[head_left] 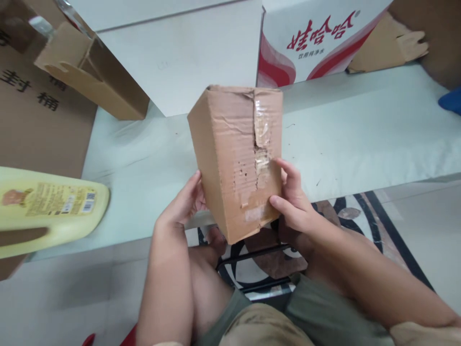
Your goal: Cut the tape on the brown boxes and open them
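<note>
Shirt (266,327) nearest, both hands' (182,204) (297,207) parted fingers (292,177) grip a carton (236,158) above table (342,139) and tiles (90,288).

And it's brown on the cardboard box (234,144), clear tape (262,125) gleaming down it; pale mint across the surface (360,129); along its far edge, a white carton (317,43) flashing red lettering and red-pink swooshes; near left corner, a pale yellow jug (72,202)!

A pale green surface (360,134), creased toward the right, runs across the view. On it stand a slim brown box (120,89) at left, a white box (180,60) and a red-and-white carton (317,60); small dark specks (291,126) dot it.
</note>
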A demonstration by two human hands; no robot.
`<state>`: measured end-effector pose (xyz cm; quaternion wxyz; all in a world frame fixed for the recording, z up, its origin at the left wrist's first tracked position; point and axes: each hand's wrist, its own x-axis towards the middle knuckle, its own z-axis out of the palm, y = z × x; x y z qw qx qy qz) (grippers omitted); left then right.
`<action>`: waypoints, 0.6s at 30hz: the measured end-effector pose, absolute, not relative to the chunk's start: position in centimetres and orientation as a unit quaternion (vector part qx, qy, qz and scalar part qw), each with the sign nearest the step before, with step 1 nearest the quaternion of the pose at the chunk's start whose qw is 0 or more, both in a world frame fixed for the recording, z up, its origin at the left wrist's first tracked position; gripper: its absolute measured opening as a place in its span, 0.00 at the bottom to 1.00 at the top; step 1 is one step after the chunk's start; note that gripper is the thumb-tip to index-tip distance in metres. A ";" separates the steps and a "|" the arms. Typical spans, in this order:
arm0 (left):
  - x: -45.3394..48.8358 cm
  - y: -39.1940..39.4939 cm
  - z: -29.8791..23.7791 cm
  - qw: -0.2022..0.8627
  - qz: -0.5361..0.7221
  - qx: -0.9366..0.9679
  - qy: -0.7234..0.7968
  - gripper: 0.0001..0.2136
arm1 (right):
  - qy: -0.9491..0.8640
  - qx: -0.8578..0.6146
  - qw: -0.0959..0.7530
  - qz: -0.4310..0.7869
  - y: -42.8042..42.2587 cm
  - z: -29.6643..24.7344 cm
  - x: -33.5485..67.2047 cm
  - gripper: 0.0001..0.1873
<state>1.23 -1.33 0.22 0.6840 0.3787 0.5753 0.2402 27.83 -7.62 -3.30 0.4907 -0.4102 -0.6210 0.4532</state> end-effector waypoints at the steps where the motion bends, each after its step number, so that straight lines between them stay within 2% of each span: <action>1: 1.3 -1.4 0.2 0.688 0.222 0.382 0.576 0.28 | -0.604 -0.410 0.498 0.468 -7.6 -3.1 27.9 0.34; 5: 1.3 -1.7 -0.2 0.692 0.135 0.413 0.577 0.26 | -0.565 -0.408 0.520 0.493 -7.3 -2.2 28.2 0.32; 7: 1.4 -1.5 -0.4 0.657 0.102 0.454 0.593 0.22 | -0.568 -0.415 0.510 0.495 -7.2 -1.8 28.3 0.33; 9: 1.5 -1.2 -0.9 0.602 0.123 0.498 0.612 0.20 | -0.576 -0.427 0.487 0.499 -7.1 -1.4 28.2 0.30; 12: 1.5 -0.4 -2.1 0.488 0.315 0.510 0.634 0.26 | -0.601 -0.409 0.473 0.498 -7.0 -1.3 28.0 0.24; 15: 1.3 0.0 -3.3 0.359 0.526 0.520 0.569 0.34 | -0.643 -0.362 0.455 0.498 -7.1 -1.6 27.7 0.30; 18: 1.3 -0.2 -3.7 0.279 0.545 0.603 0.512 0.33 | -0.659 -0.354 0.423 0.511 -7.3 -2.0 27.3 0.35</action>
